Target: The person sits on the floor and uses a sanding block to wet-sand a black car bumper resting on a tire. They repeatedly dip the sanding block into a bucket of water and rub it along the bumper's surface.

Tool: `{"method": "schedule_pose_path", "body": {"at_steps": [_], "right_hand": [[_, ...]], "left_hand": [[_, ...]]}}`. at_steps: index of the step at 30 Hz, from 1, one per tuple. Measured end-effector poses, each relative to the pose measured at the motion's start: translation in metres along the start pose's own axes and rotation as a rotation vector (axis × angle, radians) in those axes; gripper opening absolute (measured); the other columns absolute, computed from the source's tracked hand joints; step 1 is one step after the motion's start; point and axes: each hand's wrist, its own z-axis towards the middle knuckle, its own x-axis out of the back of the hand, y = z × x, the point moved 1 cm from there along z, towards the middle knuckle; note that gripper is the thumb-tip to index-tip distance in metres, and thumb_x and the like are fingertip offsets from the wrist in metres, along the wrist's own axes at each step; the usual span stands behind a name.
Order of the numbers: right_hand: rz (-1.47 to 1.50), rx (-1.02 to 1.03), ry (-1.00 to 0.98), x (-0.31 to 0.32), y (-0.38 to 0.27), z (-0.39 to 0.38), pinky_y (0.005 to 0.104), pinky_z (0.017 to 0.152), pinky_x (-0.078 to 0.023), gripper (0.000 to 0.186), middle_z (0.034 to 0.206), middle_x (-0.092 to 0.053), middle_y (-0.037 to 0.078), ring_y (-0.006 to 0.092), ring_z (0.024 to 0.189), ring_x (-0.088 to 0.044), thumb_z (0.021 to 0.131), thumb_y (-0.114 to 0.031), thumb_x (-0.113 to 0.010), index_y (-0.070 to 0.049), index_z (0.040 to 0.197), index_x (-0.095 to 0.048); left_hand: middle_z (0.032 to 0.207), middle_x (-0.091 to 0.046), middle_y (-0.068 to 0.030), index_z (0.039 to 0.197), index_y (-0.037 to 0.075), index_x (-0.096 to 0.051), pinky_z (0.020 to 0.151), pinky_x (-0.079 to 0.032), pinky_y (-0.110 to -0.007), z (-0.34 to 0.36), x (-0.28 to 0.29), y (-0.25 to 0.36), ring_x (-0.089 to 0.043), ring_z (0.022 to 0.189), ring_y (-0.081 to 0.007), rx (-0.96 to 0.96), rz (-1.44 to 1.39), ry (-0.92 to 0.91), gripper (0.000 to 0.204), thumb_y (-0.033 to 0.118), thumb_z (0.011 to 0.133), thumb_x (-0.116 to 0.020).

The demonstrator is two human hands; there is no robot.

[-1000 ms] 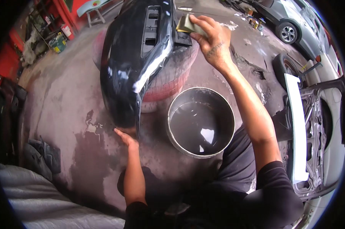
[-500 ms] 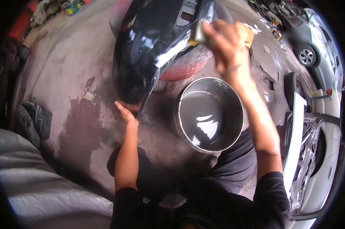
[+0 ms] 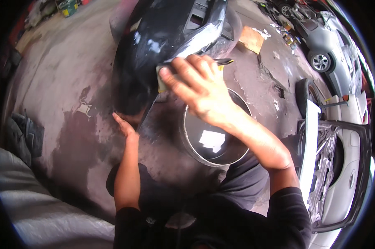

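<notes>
A glossy black car body panel [image 3: 131, 70], curved and wet-looking with pale patches, extends from the top of the view toward me. My left hand [image 3: 126, 125] rests against its near lower end, fingers stretched out; part of the hand is hidden by the panel. On the panel's right edge, my right hand [image 3: 197, 85] presses a sanding block [image 3: 161, 79], pale with yellow edges, its fingers spread over the top. The block's dark tip sticks out beyond the fingers. Below my right wrist stands a round bucket [image 3: 186, 143] holding dark, reflective liquid.
Brown cardboard [image 3: 251, 39] lies on the stained floor beyond the bucket. To the right are a car door [image 3: 341, 178], a loose wheel [image 3: 307, 97] and a silver car [image 3: 341, 54]. A grey cover [image 3: 38, 203] drapes at the lower left.
My right hand has moved left and toward me with the sanding block, from above the panel's right side onto its edge. My left hand has stayed against the panel's end.
</notes>
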Motion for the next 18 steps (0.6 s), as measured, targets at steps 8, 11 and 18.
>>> {"method": "schedule_pose_path", "body": {"at_steps": [8, 11, 18], "right_hand": [[-0.121, -0.156, 0.104, 0.013, 0.069, -0.019, 0.0509, 0.092, -0.052, 0.061, 0.127, -0.068, 0.018, 0.037, 0.109, -0.065, 0.074, -0.014, -0.08, -0.006, 0.134, -0.072], [-0.016, -0.049, -0.069, -0.002, -0.01, 0.0, 0.0542, 0.098, -0.051, 0.068, 0.135, -0.062, 0.015, 0.0346, 0.112, -0.063, 0.077, -0.01, -0.073, -0.006, 0.144, -0.064], [-0.17, -0.177, 0.075, 0.02, 0.06, -0.012, 0.0501, 0.094, -0.054, 0.064, 0.129, -0.069, 0.019, 0.0383, 0.113, -0.064, 0.073, -0.003, -0.079, -0.009, 0.136, -0.073]], "left_hand": [[0.168, -0.042, -0.026, 0.158, -0.011, -0.045, 0.129, -0.033, -0.048, 0.014, 0.006, -0.004, -0.044, 0.154, -0.0388, -0.014, -0.011, 0.026, 0.121, 0.089, 0.091, -0.053], [0.168, -0.042, -0.0268, 0.157, -0.012, -0.046, 0.129, -0.033, -0.049, 0.012, 0.003, -0.009, -0.044, 0.154, -0.039, 0.011, -0.004, 0.021, 0.121, 0.089, 0.091, -0.054], [0.168, -0.042, -0.0268, 0.157, -0.012, -0.045, 0.129, -0.032, -0.048, 0.005, 0.006, 0.001, -0.044, 0.154, -0.0393, 0.01, 0.001, 0.042, 0.12, 0.088, 0.092, -0.054]]}}
